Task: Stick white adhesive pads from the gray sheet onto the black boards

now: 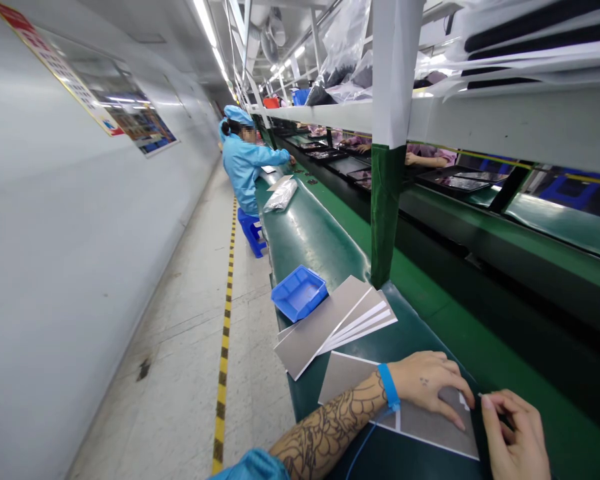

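My left hand [430, 387] lies over a flat grey panel [437, 430] with white edges, its thumb apart from the curved fingers. Small white tabs [463, 400] show on the panel beside the index finger. Just right of the panel, my right hand [517, 433] is pinched, thumb against fingers. A tiny pale bit shows at the thumb tip, too small to name. A blue band [389, 387] with a thin blue cord circles my left wrist. Beyond that hand, several similar grey panels [330, 323] lie fanned out on the green bench [310, 233].
A blue plastic bin [300, 293] touches the fanned panels. A green-wrapped post [384, 213] rises at the bench's far edge, beside a line carrying dark trays [460, 180]. Farther along sits a co-worker in blue [247, 163], near a plastic-wrapped packet [281, 195].
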### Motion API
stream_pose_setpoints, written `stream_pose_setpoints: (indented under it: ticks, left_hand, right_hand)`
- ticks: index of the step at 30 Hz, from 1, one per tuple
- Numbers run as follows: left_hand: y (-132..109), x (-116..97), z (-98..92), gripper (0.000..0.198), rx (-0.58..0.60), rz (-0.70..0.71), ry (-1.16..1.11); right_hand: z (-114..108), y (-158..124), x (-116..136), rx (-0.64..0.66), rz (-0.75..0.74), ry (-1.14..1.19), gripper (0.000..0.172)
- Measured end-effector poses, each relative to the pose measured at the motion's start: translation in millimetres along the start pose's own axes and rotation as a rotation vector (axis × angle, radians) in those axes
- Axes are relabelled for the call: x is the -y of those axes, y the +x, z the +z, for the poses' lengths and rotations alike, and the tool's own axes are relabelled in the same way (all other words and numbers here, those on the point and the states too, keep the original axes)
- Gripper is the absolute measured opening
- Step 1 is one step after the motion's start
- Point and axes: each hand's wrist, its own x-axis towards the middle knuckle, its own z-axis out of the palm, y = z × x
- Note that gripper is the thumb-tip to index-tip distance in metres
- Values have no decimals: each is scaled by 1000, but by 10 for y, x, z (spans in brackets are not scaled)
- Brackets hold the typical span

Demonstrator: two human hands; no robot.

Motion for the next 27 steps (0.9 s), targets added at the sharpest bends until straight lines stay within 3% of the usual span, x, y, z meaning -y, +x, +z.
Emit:
stream_pose_setpoints:
  ticks: [10,27]
  left_hand:
    - [0,24,23,33,-5,25,-7]
    - [6,28,40,37,-30,24,38]
  right_hand:
    - [-8,9,4,7,5,4,53]
    - [-12,8,-2,13,11,6,54]
